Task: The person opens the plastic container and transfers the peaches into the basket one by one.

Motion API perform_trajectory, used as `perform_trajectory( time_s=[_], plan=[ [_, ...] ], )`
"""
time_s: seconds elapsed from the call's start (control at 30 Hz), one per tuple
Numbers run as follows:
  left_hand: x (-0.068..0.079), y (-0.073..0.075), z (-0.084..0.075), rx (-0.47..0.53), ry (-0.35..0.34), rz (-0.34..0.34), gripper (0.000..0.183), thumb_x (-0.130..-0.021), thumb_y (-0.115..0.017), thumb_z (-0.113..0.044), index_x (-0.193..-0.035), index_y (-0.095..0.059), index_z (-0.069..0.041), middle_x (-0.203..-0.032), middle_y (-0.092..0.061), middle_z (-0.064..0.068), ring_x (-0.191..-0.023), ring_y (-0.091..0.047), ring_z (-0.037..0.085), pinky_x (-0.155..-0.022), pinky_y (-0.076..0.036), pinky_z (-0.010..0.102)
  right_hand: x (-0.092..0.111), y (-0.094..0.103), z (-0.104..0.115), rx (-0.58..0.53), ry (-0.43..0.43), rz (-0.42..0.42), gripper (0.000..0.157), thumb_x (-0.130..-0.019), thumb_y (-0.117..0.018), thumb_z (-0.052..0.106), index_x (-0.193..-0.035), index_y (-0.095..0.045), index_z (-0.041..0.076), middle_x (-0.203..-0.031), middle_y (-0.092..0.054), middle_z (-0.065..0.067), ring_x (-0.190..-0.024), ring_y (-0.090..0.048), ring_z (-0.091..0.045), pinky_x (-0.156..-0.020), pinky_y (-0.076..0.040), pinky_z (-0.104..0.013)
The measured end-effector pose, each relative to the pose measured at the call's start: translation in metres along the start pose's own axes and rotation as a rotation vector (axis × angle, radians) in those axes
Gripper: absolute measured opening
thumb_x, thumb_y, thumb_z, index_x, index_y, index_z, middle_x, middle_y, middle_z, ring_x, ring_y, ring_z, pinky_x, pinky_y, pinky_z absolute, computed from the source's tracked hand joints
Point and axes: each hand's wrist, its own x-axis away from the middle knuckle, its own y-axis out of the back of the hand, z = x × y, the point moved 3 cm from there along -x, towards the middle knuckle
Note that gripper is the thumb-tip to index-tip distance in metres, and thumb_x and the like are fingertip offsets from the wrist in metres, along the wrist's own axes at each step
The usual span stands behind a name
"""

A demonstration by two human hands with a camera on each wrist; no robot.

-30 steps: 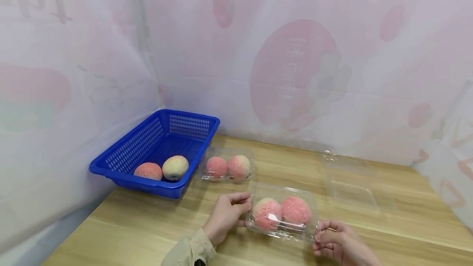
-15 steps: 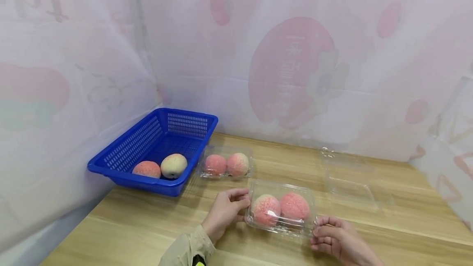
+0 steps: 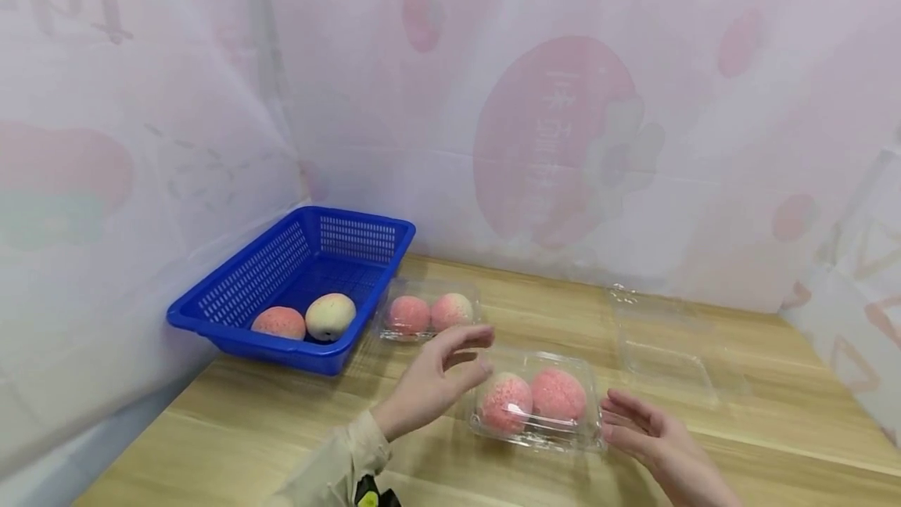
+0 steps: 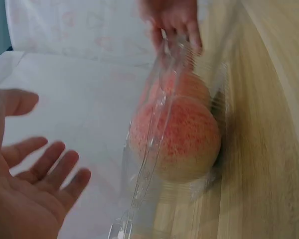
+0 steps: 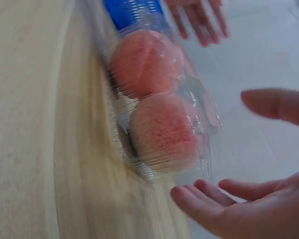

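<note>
A clear plastic clamshell box (image 3: 528, 435) with its lid down stands on the wooden table, two peaches inside: one pink and cream (image 3: 507, 404), one pinker (image 3: 558, 395). My left hand (image 3: 431, 383) hovers at the box's left end, raised and apart from it, fingers spread in the left wrist view. At the right end, my right hand (image 3: 655, 438) has its fingers loosely extended close to the box wall. The right wrist view shows a gap between those fingers (image 5: 202, 204) and the box. Neither hand holds anything.
A blue plastic basket (image 3: 211, 327) at the left holds two peaches (image 3: 331, 317). Beside it sits another clear box (image 3: 479, 311) with two peaches, behind my left hand. An empty clear box (image 3: 669, 366) lies open at the back right. Printed cloth walls (image 3: 450, 100) enclose the table.
Both hands have let go of the box's ends. The left hand has risen and its fingers have opened; the right fingers have straightened away from the box. The box stays in place.
</note>
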Motion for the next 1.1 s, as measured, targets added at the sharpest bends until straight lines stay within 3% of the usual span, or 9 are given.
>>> perform_trajectory(
  time_s=[0.1, 0.2, 0.33, 0.43, 0.63, 0.73, 0.83, 1.1],
  plan=[
    [-0.003, -0.001, -0.006, -0.143, -0.146, 0.122, 0.048, -0.092, -0.072, -0.024, -0.136, -0.058, -0.012, -0.134, -0.057, 0.0, -0.125, -0.05, 0.018, -0.105, -0.04, 0.041, 0.0, -0.01, 0.009, 0.075, 0.034, -0.047, 0.085, -0.091, -0.071, 0.015, -0.151, -0.016, -0.007, -0.154, -0.024, -0.027, -0.139, -0.029, -0.04, -0.103, -0.041, -0.034],
    [-0.008, -0.003, -0.005, -0.313, -0.209, 0.212, 0.056, -0.086, -0.077, -0.036, -0.136, -0.059, -0.019, -0.136, -0.055, -0.008, -0.128, -0.047, 0.012, -0.106, -0.038, 0.042, -0.002, -0.019, 0.013, 0.157, 0.09, -0.071, 0.1, -0.082, -0.08, 0.015, -0.153, -0.013, -0.006, -0.158, -0.017, -0.025, -0.14, -0.022, -0.044, -0.106, -0.035, -0.043],
    [-0.014, -0.014, 0.002, -0.451, -0.273, 0.322, 0.067, -0.08, -0.081, -0.042, -0.137, -0.059, -0.016, -0.139, -0.054, -0.002, -0.132, -0.044, 0.013, -0.109, -0.034, 0.042, -0.006, -0.026, 0.012, 0.307, 0.115, -0.093, 0.113, -0.074, -0.087, 0.02, -0.152, -0.01, -0.008, -0.158, -0.012, -0.027, -0.135, -0.025, -0.053, -0.105, -0.032, -0.056],
    [-0.019, -0.024, 0.008, -0.522, -0.332, 0.382, 0.071, -0.077, -0.083, -0.044, -0.137, -0.059, -0.013, -0.142, -0.052, 0.003, -0.135, -0.041, 0.019, -0.111, -0.03, 0.044, -0.008, -0.029, 0.008, 0.347, 0.106, -0.106, 0.118, -0.071, -0.09, 0.02, -0.152, -0.009, -0.01, -0.157, -0.01, -0.029, -0.131, -0.03, -0.056, -0.104, -0.034, -0.057],
    [-0.026, -0.04, 0.016, -0.65, -0.386, 0.475, 0.073, -0.078, -0.081, -0.047, -0.137, -0.058, -0.01, -0.147, -0.047, 0.0, -0.141, -0.032, 0.024, -0.113, -0.025, 0.047, -0.01, -0.033, 0.003, 0.268, 0.101, -0.123, 0.118, -0.071, -0.089, 0.012, -0.148, -0.006, -0.016, -0.153, -0.012, -0.036, -0.136, -0.025, -0.049, -0.105, -0.032, -0.046],
    [-0.029, -0.043, 0.02, -0.742, -0.412, 0.514, 0.071, -0.081, -0.078, -0.048, -0.139, -0.057, -0.011, -0.149, -0.044, -0.001, -0.142, -0.03, 0.025, -0.115, -0.019, 0.046, -0.01, -0.035, 0.001, 0.236, 0.071, -0.133, 0.116, -0.072, -0.088, 0.009, -0.149, -0.004, -0.015, -0.152, -0.015, -0.037, -0.138, -0.022, -0.047, -0.107, -0.028, -0.047],
    [-0.03, -0.045, 0.023, -0.809, -0.435, 0.528, 0.069, -0.084, -0.075, -0.049, -0.139, -0.057, -0.013, -0.15, -0.043, 0.0, -0.142, -0.03, 0.024, -0.116, -0.017, 0.045, -0.01, -0.037, -0.001, 0.225, 0.046, -0.156, 0.115, -0.073, -0.087, 0.01, -0.15, -0.006, -0.012, -0.152, -0.018, -0.036, -0.138, -0.023, -0.047, -0.108, -0.028, -0.049],
    [-0.032, -0.046, 0.025, -0.864, -0.454, 0.543, 0.063, -0.088, -0.067, -0.054, -0.139, -0.058, -0.018, -0.149, -0.044, -0.004, -0.141, -0.031, 0.023, -0.113, -0.023, 0.051, -0.011, -0.04, 0.0, 0.256, 0.035, -0.194, 0.115, -0.072, -0.089, 0.014, -0.151, -0.008, -0.012, -0.153, -0.021, -0.033, -0.138, -0.024, -0.045, -0.108, -0.03, -0.049]
  ],
)
